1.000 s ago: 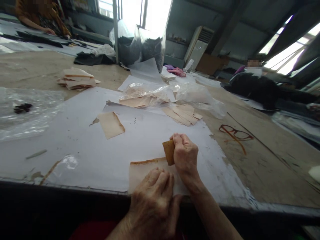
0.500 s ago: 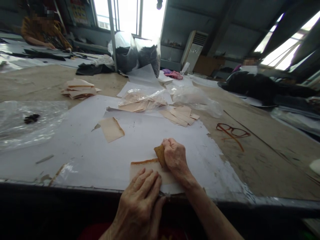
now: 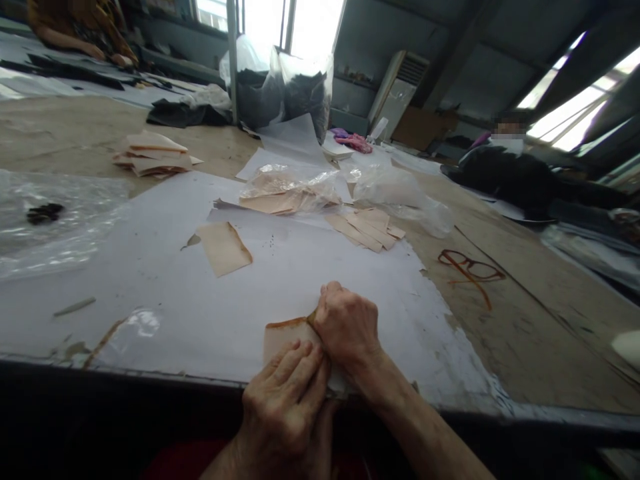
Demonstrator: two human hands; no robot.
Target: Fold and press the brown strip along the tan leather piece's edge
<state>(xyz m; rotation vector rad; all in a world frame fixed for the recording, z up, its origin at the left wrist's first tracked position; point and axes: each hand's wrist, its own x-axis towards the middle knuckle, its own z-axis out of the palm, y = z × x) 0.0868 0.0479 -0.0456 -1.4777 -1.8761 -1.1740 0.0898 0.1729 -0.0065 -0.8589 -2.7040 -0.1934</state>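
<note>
A pale beige rectangular piece point(image 3: 280, 340) with an orange-brown far edge lies on white paper at the table's front edge. My left hand point(image 3: 285, 403) rests flat over its near part, fingers stretched out and holding it down. Closed into a fist, my right hand point(image 3: 349, 325) grips a small brown, stiff-looking piece point(image 3: 312, 317). Only a corner of that piece shows, touching the right end of the brown edge; the rest is hidden by my fingers. Farther off to the left lies another beige piece point(image 3: 225, 249) with a brown edge.
White paper point(image 3: 200, 307) covers the table's middle. Beige pieces lie in a stack point(image 3: 153, 155), a fan point(image 3: 367, 229) and under a clear plastic bag point(image 3: 293, 190). Glasses point(image 3: 473, 265) lie to the right. Plastic sheeting point(image 3: 75, 240) spreads left. Two people work farther back.
My right hand has turned and moved slightly left and down, so less of the brown piece shows and it meets the beige piece's edge. My left hand stays on the beige piece.
</note>
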